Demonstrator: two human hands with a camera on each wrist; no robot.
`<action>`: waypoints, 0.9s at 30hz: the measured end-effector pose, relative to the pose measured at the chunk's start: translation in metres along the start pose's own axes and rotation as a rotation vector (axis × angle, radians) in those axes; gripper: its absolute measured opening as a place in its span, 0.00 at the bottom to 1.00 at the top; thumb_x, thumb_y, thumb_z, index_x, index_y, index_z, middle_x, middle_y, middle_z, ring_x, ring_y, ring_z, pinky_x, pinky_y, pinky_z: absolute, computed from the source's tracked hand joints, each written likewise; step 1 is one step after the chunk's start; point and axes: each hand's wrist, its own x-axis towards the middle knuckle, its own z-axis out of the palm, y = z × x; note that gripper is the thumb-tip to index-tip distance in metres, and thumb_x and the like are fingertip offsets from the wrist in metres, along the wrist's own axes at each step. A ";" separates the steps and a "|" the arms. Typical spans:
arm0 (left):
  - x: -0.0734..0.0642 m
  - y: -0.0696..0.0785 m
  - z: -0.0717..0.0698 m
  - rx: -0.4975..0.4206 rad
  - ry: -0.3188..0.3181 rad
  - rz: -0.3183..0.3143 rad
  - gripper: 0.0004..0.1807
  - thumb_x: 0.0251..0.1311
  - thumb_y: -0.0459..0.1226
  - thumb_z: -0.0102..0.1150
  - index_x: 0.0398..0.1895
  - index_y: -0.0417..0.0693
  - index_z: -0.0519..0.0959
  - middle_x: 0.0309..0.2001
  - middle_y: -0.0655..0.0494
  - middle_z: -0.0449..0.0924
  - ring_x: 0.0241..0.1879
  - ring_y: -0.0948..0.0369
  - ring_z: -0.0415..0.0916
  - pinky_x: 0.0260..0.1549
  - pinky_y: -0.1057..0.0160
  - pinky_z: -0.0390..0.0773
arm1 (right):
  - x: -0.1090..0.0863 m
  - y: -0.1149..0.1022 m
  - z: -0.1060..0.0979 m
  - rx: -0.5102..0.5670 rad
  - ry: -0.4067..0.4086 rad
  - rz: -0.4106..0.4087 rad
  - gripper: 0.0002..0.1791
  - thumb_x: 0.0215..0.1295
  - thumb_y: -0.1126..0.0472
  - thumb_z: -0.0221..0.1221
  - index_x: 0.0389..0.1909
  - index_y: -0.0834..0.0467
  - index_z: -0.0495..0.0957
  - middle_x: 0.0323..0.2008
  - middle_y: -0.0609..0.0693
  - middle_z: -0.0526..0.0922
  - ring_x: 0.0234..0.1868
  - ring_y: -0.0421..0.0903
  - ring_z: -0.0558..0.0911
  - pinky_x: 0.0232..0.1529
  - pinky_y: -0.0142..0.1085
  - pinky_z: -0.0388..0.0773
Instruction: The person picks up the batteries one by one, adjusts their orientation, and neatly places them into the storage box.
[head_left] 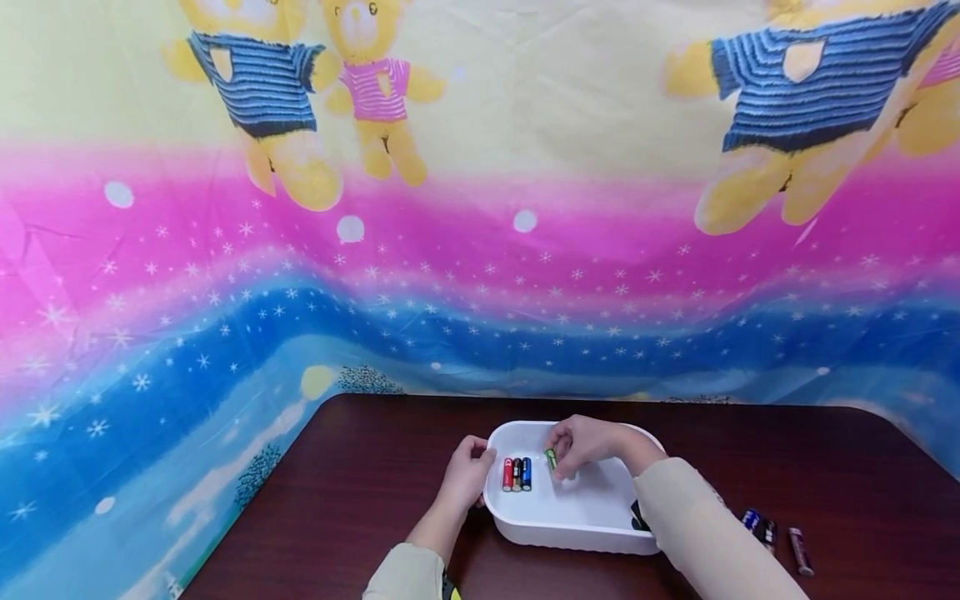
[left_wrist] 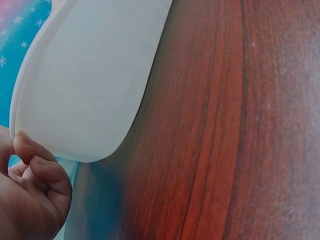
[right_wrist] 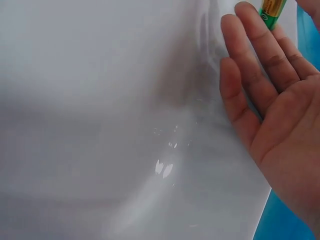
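Right hand (head_left: 587,442), fingers slightly bent, pinches a green battery (head_left: 551,459) within the white tub (head_left: 573,537), near three batteries (head_left: 517,474); left hand (head_left: 465,475), fingers curled, grips the tub's rim.

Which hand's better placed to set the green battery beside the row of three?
Right hand, probably: it pinches the green battery inside the tray, while the left hand holds the rim.
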 end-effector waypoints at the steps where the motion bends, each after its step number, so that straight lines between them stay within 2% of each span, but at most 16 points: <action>1: 0.000 0.000 0.000 -0.001 0.000 -0.002 0.11 0.65 0.38 0.48 0.47 0.44 0.70 0.28 0.43 0.76 0.10 0.63 0.61 0.09 0.69 0.66 | 0.001 -0.001 0.001 0.003 -0.001 0.000 0.22 0.42 0.61 0.72 0.40 0.60 0.77 0.26 0.49 0.77 0.27 0.42 0.75 0.30 0.33 0.73; 10: 0.001 0.000 0.000 -0.006 -0.013 -0.020 0.11 0.65 0.38 0.50 0.47 0.44 0.70 0.32 0.43 0.75 0.09 0.62 0.61 0.09 0.69 0.67 | 0.008 -0.005 0.012 -0.082 0.017 -0.057 0.21 0.42 0.61 0.73 0.38 0.60 0.76 0.23 0.48 0.75 0.25 0.41 0.72 0.27 0.32 0.71; 27: 0.003 -0.002 -0.002 -0.042 -0.032 -0.035 0.12 0.64 0.39 0.50 0.47 0.44 0.70 0.37 0.42 0.76 0.09 0.63 0.60 0.09 0.69 0.66 | 0.021 -0.014 0.028 -0.295 0.074 0.006 0.26 0.38 0.54 0.74 0.40 0.59 0.77 0.26 0.48 0.73 0.26 0.42 0.72 0.29 0.35 0.71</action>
